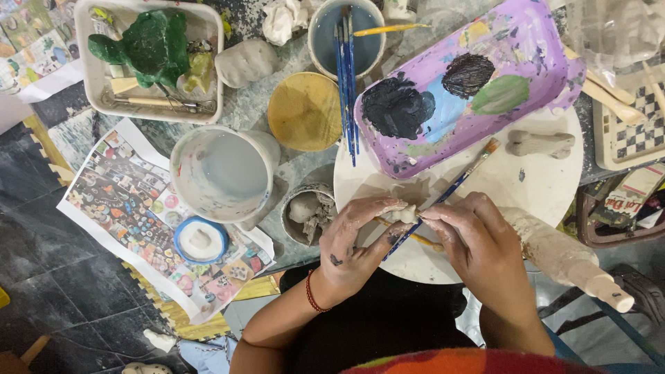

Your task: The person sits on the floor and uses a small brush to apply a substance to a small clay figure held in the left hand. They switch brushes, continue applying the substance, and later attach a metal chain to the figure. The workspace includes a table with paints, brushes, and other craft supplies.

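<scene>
Both hands meet over the near edge of a round white board (540, 183) that lies on the worktop (256, 104), and between them sits a small lump of pale clay (404, 214). The left hand (357, 242), smeared with clay and wearing a red cord bracelet (311, 292) at the wrist, curls its thumb and fingers around the lump from the left. The right hand (478, 239) closes on it from the right, fingertips pinching the clay while also gripping a blue-handled paintbrush (454, 187) whose bristle end points up and away toward the far right. A yellow-handled brush (424, 240) lies on the board just under the hands. Beyond the hands, resting partly on the board, is a purple tray (516, 41) used as a palette, with black, blue and green paint patches. A small unpainted clay figure (540, 143) lies on the board's right side, and a clay-crusted rolling pin (564, 256) reaches off its near right edge. To the left stand a white bucket (222, 173), a small tin of clay scraps (308, 211), a yellow lid (305, 111) and a water cup holding blue brushes (346, 62). At the far left corner a white tub (86, 69) holds a green painted figure (149, 45) and tools. A colourful printed sheet (118, 201) lies at the near left with a blue-rimmed lid (199, 239) on it.
</scene>
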